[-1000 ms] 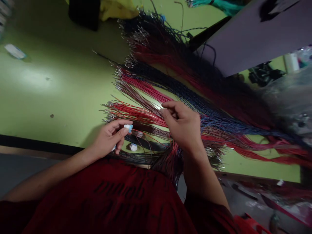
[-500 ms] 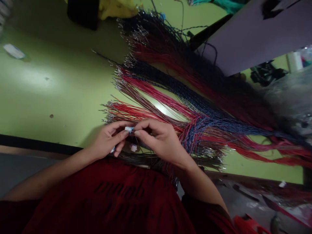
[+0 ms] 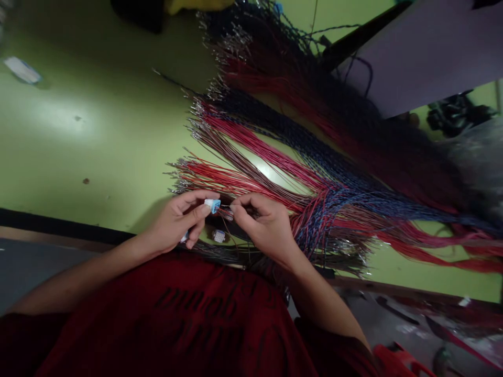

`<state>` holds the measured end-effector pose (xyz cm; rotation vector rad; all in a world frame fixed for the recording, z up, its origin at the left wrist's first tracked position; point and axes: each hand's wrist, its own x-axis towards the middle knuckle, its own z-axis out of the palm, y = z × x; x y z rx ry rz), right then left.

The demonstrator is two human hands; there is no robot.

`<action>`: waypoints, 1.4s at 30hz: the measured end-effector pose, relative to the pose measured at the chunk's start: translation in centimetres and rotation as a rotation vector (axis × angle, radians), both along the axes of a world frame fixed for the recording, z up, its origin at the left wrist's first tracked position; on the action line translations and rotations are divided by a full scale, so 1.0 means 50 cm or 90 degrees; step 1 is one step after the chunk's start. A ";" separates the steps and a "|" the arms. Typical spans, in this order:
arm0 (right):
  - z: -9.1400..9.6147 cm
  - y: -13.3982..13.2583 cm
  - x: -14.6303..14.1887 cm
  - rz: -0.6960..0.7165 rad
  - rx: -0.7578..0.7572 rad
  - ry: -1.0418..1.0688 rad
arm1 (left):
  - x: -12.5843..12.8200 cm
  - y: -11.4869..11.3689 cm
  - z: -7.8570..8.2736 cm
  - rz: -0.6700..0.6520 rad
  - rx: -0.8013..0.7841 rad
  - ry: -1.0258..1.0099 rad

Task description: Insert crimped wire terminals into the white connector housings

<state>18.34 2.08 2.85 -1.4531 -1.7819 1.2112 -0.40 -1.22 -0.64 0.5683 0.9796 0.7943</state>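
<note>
My left hand (image 3: pixel 176 222) pinches a small white-blue plastic connector (image 3: pixel 212 204) between thumb and forefinger, just above the table's near edge. My right hand (image 3: pixel 264 226) is closed in a pinch on a thin wire (image 3: pixel 226 212) whose end sits right at the connector. Both hands hover over the near ends of fanned bundles of red wires (image 3: pixel 220 180) and blue-black twisted wires (image 3: pixel 314 167) with metal terminals, spread on a green table (image 3: pixel 78 136). Another small white connector (image 3: pixel 218 236) lies below the hands.
A grey board (image 3: pixel 424 52) leans over the table at the upper right. A small white-blue item (image 3: pixel 21 70) lies at the far left. Dark and yellow objects (image 3: pixel 157 10) sit at the top edge. The table's dark front edge (image 3: pixel 58 222) runs past my left wrist.
My right hand left the wire bundle, came down-left with a wire and met the connector in my left hand. The left hand stayed nearly still.
</note>
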 end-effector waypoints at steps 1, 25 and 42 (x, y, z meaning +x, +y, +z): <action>-0.001 0.000 -0.001 0.005 0.004 -0.001 | -0.001 0.000 0.002 -0.001 0.003 0.001; -0.015 -0.007 -0.017 0.047 -0.113 0.036 | -0.001 0.000 0.006 -0.007 0.082 0.130; -0.013 -0.017 -0.018 0.029 -0.181 0.107 | 0.006 0.000 0.014 -0.011 0.105 0.131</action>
